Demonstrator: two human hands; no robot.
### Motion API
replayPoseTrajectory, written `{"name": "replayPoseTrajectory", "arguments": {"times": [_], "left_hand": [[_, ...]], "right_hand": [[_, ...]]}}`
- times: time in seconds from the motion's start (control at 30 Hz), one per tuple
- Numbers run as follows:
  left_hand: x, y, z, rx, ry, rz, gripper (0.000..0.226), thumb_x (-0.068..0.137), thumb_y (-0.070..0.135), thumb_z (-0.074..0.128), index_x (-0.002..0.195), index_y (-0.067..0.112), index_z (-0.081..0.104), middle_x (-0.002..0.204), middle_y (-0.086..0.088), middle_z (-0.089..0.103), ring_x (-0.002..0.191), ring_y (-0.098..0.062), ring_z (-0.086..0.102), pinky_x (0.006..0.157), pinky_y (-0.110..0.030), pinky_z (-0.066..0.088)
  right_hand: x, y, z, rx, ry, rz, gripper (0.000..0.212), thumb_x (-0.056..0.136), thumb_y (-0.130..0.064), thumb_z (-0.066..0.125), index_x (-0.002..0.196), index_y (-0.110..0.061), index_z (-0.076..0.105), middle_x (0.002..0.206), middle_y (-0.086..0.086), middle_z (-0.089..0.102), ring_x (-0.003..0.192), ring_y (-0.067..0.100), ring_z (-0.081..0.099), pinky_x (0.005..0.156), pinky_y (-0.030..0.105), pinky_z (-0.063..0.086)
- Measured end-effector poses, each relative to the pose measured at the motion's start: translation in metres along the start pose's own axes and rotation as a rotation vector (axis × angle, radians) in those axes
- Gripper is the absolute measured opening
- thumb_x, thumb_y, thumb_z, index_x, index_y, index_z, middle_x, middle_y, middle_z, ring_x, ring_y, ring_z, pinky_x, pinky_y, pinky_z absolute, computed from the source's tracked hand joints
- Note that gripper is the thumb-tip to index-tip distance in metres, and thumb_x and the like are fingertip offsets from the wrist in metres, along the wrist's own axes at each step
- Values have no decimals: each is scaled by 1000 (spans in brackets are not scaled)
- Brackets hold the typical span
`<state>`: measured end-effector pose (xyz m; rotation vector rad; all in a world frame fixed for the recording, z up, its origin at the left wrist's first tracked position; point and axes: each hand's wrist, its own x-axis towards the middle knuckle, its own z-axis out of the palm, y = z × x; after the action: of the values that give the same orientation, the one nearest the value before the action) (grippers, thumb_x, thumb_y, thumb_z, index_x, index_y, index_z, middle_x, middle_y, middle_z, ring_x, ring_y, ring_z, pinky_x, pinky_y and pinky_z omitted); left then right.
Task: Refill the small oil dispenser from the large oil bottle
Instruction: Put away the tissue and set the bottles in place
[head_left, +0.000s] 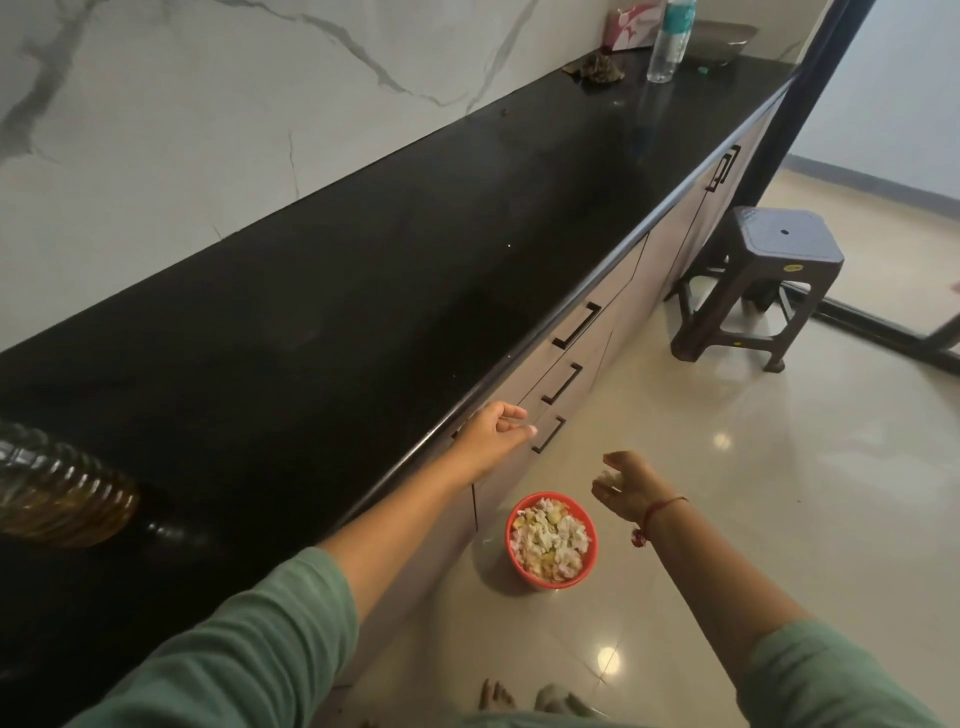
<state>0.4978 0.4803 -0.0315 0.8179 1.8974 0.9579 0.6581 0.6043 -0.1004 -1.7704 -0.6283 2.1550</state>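
The large oil bottle shows at the left edge of the black countertop: clear ribbed plastic with amber oil, only partly in frame. No small oil dispenser shows in this view. My left hand reaches past the counter's front edge near the drawer handles, its fingers loosely curled and holding nothing. Out over the floor, my right hand pinches a small white crumpled piece. It hangs just above and right of a red bowl.
The red bowl stands on the tiled floor and holds white and yellow scraps. A dark plastic stool stands at the right. At the counter's far end are a water bottle, a pink box, a steel tray and a dark cloth.
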Motion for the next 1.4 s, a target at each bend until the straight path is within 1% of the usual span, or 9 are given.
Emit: {"name": "replayPoseTrajectory", "arguments": {"times": [0.07, 0.13, 0.17, 0.23, 0.3, 1.03, 1.13, 1.23, 1.4], "left_hand": [[1, 1, 1, -5, -2, 1, 38, 92, 30, 60, 127, 18, 51, 121, -4, 57, 114, -18, 55, 99, -38, 48], [2, 1, 1, -5, -3, 1, 38, 92, 30, 60, 127, 18, 51, 121, -4, 57, 114, -18, 55, 99, -37, 48], [3, 1, 2, -3, -3, 0, 37, 92, 30, 60, 127, 18, 52, 120, -4, 57, 114, -18, 55, 99, -38, 48], [5, -1, 2, 7, 4, 0, 37, 92, 31, 60, 126, 19, 52, 119, -3, 58, 113, -18, 55, 99, -39, 48], [6, -3, 2, 13, 15, -2, 36, 92, 31, 60, 126, 19, 53, 120, -3, 58, 113, -18, 55, 99, -40, 48], [-14, -5, -15, -29, 37, -27, 37, 93, 30, 60, 127, 19, 51, 121, -3, 56, 114, -17, 54, 95, -33, 48], [-22, -3, -24, -80, 78, -6, 38, 93, 30, 61, 128, 22, 49, 121, -1, 56, 114, -16, 54, 95, -34, 48], [-35, 5, -39, -154, 150, 34, 36, 93, 31, 61, 126, 27, 49, 117, 2, 58, 110, -13, 56, 88, -29, 49], [-70, 18, -75, -222, 295, 104, 26, 95, 26, 58, 120, 25, 58, 112, 6, 61, 106, -8, 58, 86, -25, 50]], "right_hand": [[2, 0, -3, -36, 12, 8, 25, 95, -15, 47, 118, -8, 41, 76, 7, 35, 61, 15, 36, 57, 24, 34], [1, -2, -3, -59, 12, 4, 37, 97, -16, 46, 131, -5, 39, 87, 11, 44, 72, 18, 47, 61, 26, 39], [3, -2, -4, -70, 26, 5, 43, 97, -17, 46, 137, -3, 35, 105, 15, 50, 91, 24, 54, 76, 29, 45], [7, -3, -7, -86, 68, -3, 54, 98, -18, 45, 146, -2, 25, 147, 16, 32, 136, 32, 31, 108, 38, 30], [9, -3, -8, -87, 94, -23, 58, 98, -18, 44, 148, -4, 19, 157, 14, 15, 145, 30, 13, 116, 39, 18], [-29, -7, 35, -136, -80, -143, 49, 95, -17, 50, 140, -7, 36, 148, 12, 34, 137, 32, 30, 109, 45, 33], [-48, -11, 52, -143, -145, -182, 32, 93, -16, 53, 122, -4, 48, 138, 18, 44, 127, 31, 44, 103, 40, 40], [-70, -15, 75, -171, -247, -254, 30, 92, -18, 56, 119, -4, 57, 117, 13, 52, 96, 20, 55, 92, 35, 46], [-116, -13, 129, -281, -396, -386, 29, 91, -21, 58, 118, -11, 60, 116, 5, 56, 104, 19, 56, 97, 38, 47]]}}
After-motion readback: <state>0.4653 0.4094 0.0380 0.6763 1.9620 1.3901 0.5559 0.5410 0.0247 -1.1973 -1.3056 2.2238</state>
